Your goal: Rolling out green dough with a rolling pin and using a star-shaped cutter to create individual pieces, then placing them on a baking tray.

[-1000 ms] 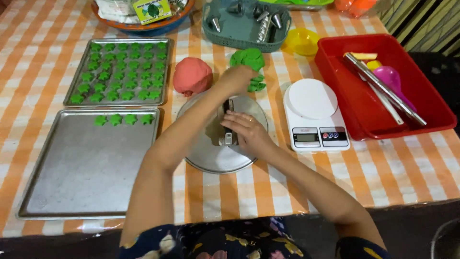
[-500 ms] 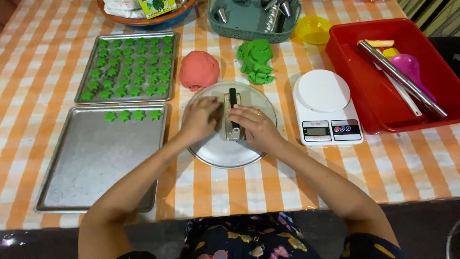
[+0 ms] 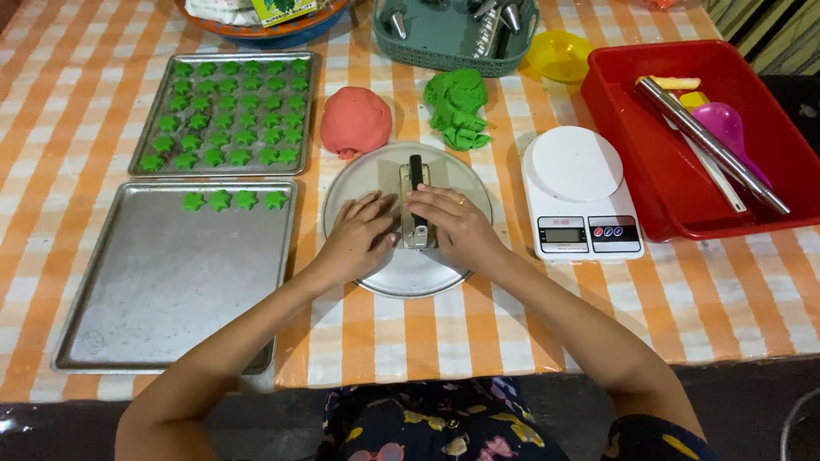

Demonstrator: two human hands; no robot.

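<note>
A round metal plate (image 3: 444,175) lies on the checked table in front of me. On it rests a small metal press tool (image 3: 415,198) with a black handle. My left hand (image 3: 359,236) lies flat on the plate, fingers against the tool's left side. My right hand (image 3: 457,226) holds the tool from the right, fingers over its lower part. A pink dough ball (image 3: 355,121) and a pile of green dough (image 3: 457,107) sit just beyond the plate.
Left of the plate a metal tray (image 3: 162,290) holds a short row of green star cookies (image 3: 232,201); a full tray (image 3: 224,111) lies behind it. A white kitchen scale (image 3: 576,192), a red bin (image 3: 649,188) with utensils, a yellow bowl (image 3: 557,53) and a green basket (image 3: 444,47) stand right and back.
My left hand has drawn back from the green dough pile and come down flat on the plate beside the tool. My right hand has stayed on the tool.
</note>
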